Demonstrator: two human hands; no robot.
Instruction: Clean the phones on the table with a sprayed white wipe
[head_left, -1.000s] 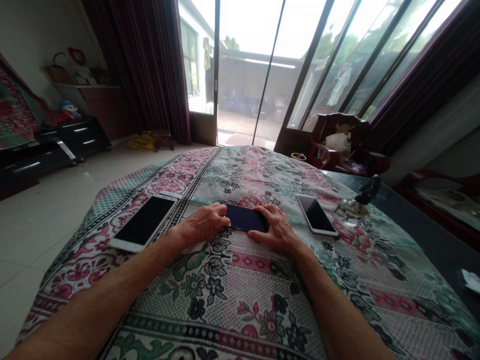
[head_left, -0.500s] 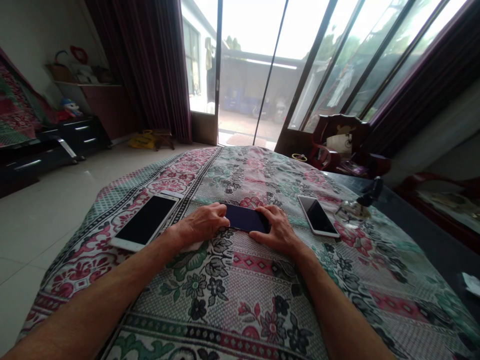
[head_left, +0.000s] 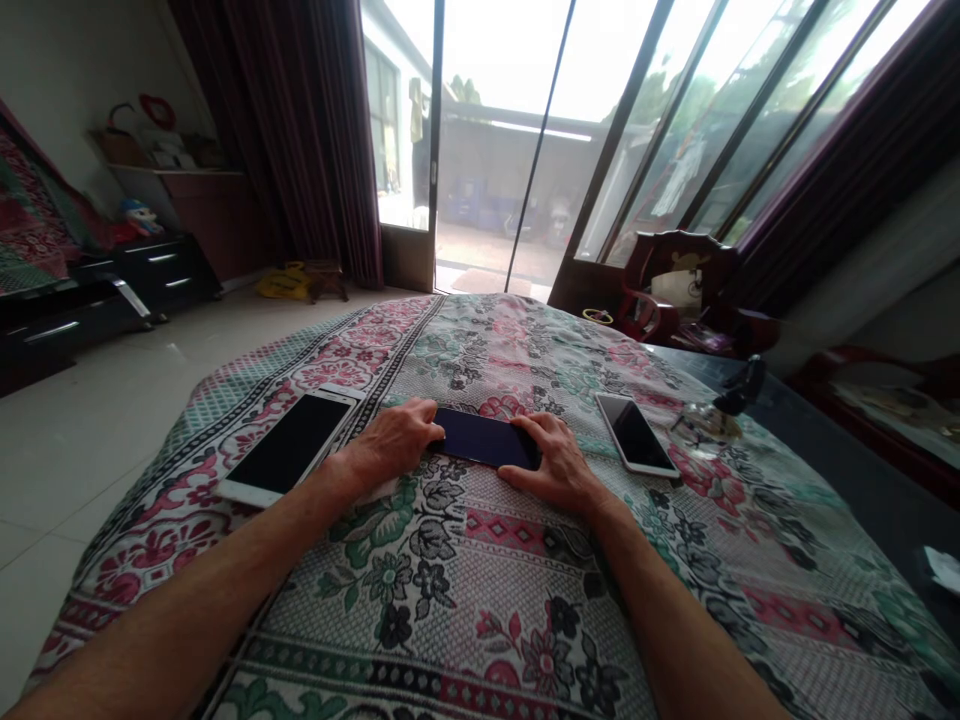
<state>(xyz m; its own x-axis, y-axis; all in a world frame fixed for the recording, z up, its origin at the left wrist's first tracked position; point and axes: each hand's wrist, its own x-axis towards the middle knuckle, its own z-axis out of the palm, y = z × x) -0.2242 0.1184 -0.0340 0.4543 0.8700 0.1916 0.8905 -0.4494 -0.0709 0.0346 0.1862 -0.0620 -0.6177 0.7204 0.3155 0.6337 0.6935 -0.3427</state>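
A dark phone (head_left: 480, 438) lies sideways on the patterned cloth (head_left: 450, 620), between my two hands. My left hand (head_left: 401, 435) has its fingers curled at the phone's left end. At the right end, my right hand (head_left: 553, 460) grips it between thumb and fingers, one on each long edge. To the left, partly behind my left forearm, rests a large white device (head_left: 292, 445) with a black screen. A smaller white phone (head_left: 636, 435) with a dark screen lies to the right of my right hand.
A clear glass object (head_left: 705, 425) with a black top stands at the cloth's right side, by a dark tabletop (head_left: 810, 430). Beyond the cloth are a carved wooden chair (head_left: 675, 285), dark curtains and a glass door. Black drawers (head_left: 176, 270) stand at the left.
My left hand has shifted slightly left, and more of the dark phone's left end shows. My right hand has stayed almost where it was.
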